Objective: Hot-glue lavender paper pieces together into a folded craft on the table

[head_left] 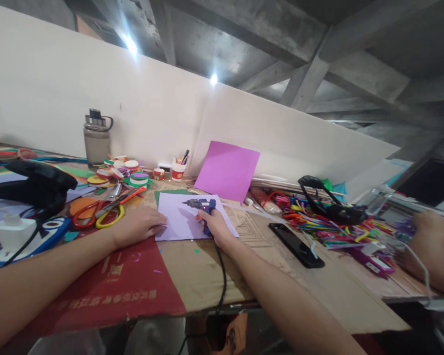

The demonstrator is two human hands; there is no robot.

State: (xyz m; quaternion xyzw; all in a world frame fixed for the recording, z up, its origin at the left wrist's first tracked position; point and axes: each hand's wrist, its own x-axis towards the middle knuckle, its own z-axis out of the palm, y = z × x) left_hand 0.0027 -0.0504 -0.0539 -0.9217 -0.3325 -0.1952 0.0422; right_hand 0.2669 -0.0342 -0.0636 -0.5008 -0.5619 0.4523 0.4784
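My right hand [215, 226] is wrapped round the handle of a dark blue hot glue gun [208, 202], its nozzle pointing left over a sheet of lilac paper [175, 223]. A black cord [222, 276] runs down from the handle past the table edge. On the left edge of the same sheet rest the fingers of my left hand [142, 227], lying flat with nothing visible in them. Part of a green sheet [165, 195] shows beneath the lilac paper. Scissors with red and yellow handles [110, 217] lie left of my left hand.
Rolls of tape [138, 178], a pen cup [178, 171] and a bottle [96, 140] stand behind. A purple sheet [227, 170] leans on the white partition. Rightward are a phone [296, 245], pipe cleaners [318, 229] and another person's hand [429, 236]. A power strip [52, 236] lies left.
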